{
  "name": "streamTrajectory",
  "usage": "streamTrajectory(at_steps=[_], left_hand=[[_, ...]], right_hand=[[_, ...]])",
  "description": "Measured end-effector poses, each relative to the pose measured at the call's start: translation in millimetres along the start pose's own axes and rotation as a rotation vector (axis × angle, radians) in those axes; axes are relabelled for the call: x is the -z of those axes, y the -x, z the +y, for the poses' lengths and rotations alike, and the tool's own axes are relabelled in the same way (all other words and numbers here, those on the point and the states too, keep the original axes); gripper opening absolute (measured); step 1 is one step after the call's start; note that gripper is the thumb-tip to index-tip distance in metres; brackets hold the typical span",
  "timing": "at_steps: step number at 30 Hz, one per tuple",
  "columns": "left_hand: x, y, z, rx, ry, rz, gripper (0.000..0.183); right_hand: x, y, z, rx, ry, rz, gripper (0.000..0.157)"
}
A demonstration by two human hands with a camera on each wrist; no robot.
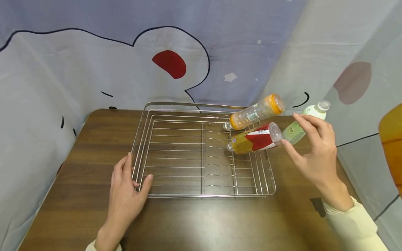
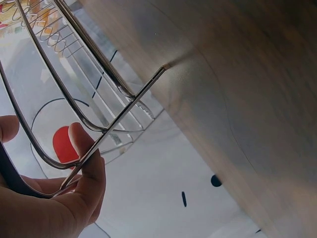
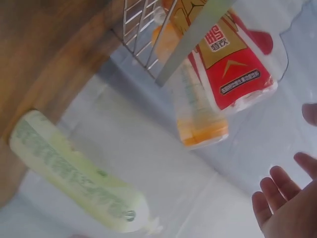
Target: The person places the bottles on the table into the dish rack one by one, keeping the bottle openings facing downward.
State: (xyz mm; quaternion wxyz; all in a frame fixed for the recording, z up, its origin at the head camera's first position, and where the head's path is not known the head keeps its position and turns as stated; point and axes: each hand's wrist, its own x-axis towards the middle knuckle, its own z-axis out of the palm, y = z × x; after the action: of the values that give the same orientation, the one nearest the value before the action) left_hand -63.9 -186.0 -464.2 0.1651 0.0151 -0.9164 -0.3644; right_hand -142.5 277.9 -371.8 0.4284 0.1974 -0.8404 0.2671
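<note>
Left hand (image 1: 127,191) clamps fingers on wire rack (image 1: 202,158); right hand (image 1: 319,157), thumb and fingers apart, hovers beside red bottle (image 1: 255,139); orange bottle (image 1: 253,113) lies farther, green bottle (image 1: 293,132) right.

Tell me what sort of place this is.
Probably a makeshift indoor tabletop workspace: a brown wood-grain table, lavender-and-white cartoon-printed fabric hanging behind it, and a rectangular silver wire rack on top. Which room, I can't tell.
</note>
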Motion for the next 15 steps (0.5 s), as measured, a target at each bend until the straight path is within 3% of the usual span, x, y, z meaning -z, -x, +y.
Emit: streamTrajectory(at_steps=[4, 8, 12, 15], left_hand=[[0.9, 0.2, 0.9, 0.008, -0.003, 0.000, 0.092], [1.0, 0.5, 1.7, 0.010, -0.002, -0.007, 0.092], [1.1, 0.8, 1.9, 0.014, -0.002, -0.011, 0.092], [1.2, 0.8, 2.1, 0.017, -0.005, -0.015, 0.092]], right_hand=[[5.4, 6.7, 5.1, -0.106, -0.029, 0.051, 0.080], [8.1, 11.2, 9.0, -0.133, -0.043, 0.058, 0.079], [9.3, 17.5, 12.6, -0.173, -0.063, 0.081, 0.068], [9.8, 25.0, 13.7, -0.252, -0.105, 0.115, 0.058]])
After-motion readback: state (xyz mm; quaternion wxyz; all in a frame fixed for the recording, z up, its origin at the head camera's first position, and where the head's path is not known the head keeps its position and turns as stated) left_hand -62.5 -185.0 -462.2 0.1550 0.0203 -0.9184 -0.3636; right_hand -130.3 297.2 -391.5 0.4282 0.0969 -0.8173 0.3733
